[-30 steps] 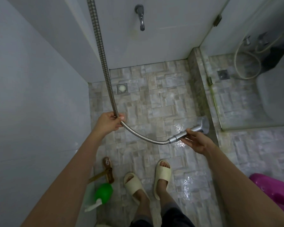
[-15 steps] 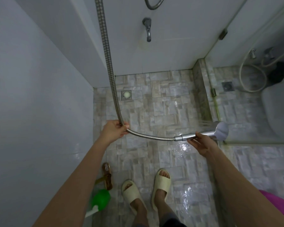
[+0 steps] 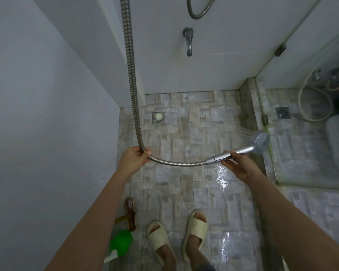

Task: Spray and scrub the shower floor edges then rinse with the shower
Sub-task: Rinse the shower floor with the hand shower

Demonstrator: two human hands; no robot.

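Shower floor [image 3: 184, 133]: patterned tile, with a wet sheen below the right hand and by the feet. The far and left edges look dry, so rinsing is judged part done.

Hose [image 3: 133, 85]: ribbed metal, hanging from above and sagging between both hands. It is judged flexible but springy, slippery when wet, and moderately heavy. It is best held as now, with one hand managing slack and the other on the handle.

Left hand [image 3: 134, 158]: grip clenched round the hose at its lowest bend.

Right hand [image 3: 237, 165]: grip grasping the handle just behind the shower head [image 3: 261, 142], which is light and rigid. It is held over the kerb [image 3: 248, 106] and sprays fine streaks onto it.

Spray bottle [image 3: 120, 243] and brush [image 3: 130, 214] lie by the left wall.

Change over one second: the head was short of the kerb and now lies farther right. The hose sag is shallower. Both holds are unchanged.
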